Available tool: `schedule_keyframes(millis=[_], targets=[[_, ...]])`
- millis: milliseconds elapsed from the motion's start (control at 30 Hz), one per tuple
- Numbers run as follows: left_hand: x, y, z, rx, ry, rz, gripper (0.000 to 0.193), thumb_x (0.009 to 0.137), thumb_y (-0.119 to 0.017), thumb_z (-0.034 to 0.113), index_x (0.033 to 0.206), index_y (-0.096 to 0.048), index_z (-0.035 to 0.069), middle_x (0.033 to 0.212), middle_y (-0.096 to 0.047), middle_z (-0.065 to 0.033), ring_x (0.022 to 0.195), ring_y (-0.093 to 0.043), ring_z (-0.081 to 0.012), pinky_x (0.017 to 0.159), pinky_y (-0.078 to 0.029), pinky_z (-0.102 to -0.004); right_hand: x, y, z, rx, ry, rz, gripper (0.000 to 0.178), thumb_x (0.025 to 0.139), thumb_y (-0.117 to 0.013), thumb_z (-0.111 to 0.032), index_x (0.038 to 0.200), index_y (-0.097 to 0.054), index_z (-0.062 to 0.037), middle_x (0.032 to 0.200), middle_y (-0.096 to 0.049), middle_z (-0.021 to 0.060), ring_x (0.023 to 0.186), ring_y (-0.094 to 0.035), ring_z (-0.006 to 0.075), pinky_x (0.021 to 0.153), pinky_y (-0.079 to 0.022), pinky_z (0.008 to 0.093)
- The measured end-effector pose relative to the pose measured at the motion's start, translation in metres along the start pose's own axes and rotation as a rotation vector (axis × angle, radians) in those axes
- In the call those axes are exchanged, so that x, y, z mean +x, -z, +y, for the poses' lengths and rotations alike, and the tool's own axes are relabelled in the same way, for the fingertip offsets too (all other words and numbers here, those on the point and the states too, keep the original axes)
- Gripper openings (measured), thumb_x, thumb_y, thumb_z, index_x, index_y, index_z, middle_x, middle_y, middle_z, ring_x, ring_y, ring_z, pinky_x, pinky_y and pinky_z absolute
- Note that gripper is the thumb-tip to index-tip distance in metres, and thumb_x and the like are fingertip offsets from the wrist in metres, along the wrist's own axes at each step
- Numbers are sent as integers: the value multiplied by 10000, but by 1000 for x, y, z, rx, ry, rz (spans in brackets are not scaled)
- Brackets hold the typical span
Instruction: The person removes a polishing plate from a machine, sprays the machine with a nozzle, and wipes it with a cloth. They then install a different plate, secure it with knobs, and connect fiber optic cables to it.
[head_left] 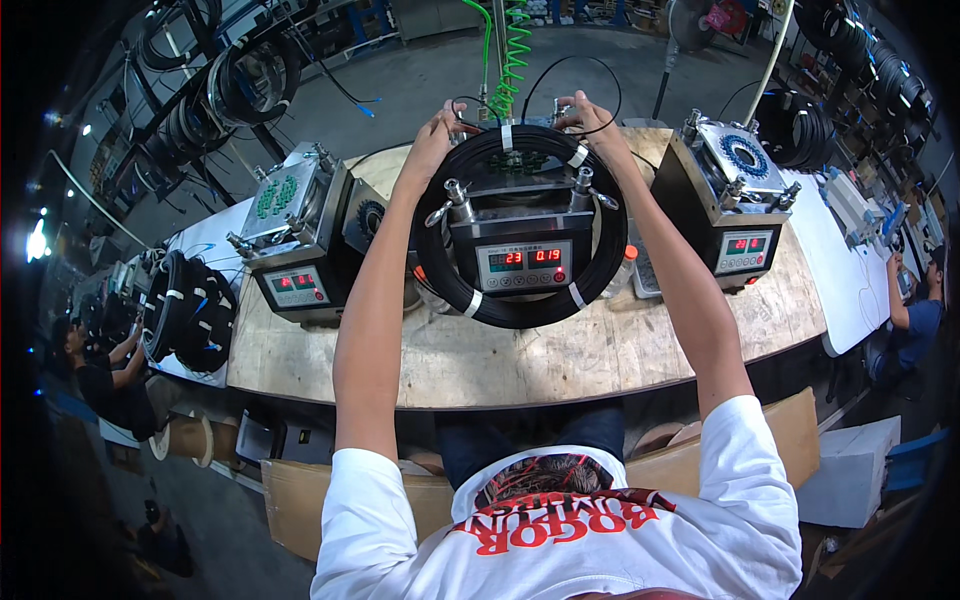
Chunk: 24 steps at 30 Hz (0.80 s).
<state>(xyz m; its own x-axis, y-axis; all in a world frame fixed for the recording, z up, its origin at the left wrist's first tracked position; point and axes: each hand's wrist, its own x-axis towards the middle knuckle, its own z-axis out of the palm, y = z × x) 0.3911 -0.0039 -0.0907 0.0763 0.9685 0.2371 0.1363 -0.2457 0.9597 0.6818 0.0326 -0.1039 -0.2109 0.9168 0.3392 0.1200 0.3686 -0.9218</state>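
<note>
A coil of black cable (pixel 432 255), tied with white bands, rests around the front of the middle polishing machine (pixel 525 268), whose lit display shows through the ring. Both my arms reach forward past the coil. At its far left edge, my left hand (pixel 436 142) is closed with fingertips on a thin loose cable end. My right hand (pixel 592 122) is at the far right edge, its fingers bent around the thin black loop (pixel 590 58) that rises above the coil. The fingertips of both hands are small and partly hidden.
Similar machines stand left (pixel 290 240) and right (pixel 725 200) on the wooden table (pixel 480 365). An orange-capped bottle (pixel 625 268) stands beside the coil. A green coiled air hose (pixel 516 60) hangs behind. More cable coils (pixel 185 310) lie left; co-workers are at both sides.
</note>
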Motion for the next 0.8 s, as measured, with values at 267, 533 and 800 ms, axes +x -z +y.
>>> schedule_keyframes(millis=[267, 533, 800], targets=[[1, 3, -1, 123, -13, 21, 566, 1045, -385, 519, 1348, -545, 68, 1030, -709, -87, 893, -580, -134, 815, -450, -295, -3, -4, -7, 47, -56, -11, 670, 1020, -339, -601, 1309, -571, -42, 969, -689, 144, 871, -628, 189, 769, -488, 306], [12, 4, -18, 42, -43, -23, 537, 1033, -442, 492, 1357, -539, 75, 1024, -710, -76, 965, -578, -134, 899, -430, -298, 0, -1, -3, 75, -36, -23, 649, 1028, -357, -579, 1298, -580, -32, 961, -690, 131, 802, -614, 153, 740, -490, 286], [12, 4, -17, 46, -45, 44, 592, 1014, -491, 498, 1420, -476, 68, 1028, -685, -72, 1042, -579, -141, 943, -415, -308, -2, -3, -5, 24, -29, -18, 657, 1026, -371, -578, 1281, -589, -13, 980, -695, 144, 874, -626, 180, 793, -493, 301]])
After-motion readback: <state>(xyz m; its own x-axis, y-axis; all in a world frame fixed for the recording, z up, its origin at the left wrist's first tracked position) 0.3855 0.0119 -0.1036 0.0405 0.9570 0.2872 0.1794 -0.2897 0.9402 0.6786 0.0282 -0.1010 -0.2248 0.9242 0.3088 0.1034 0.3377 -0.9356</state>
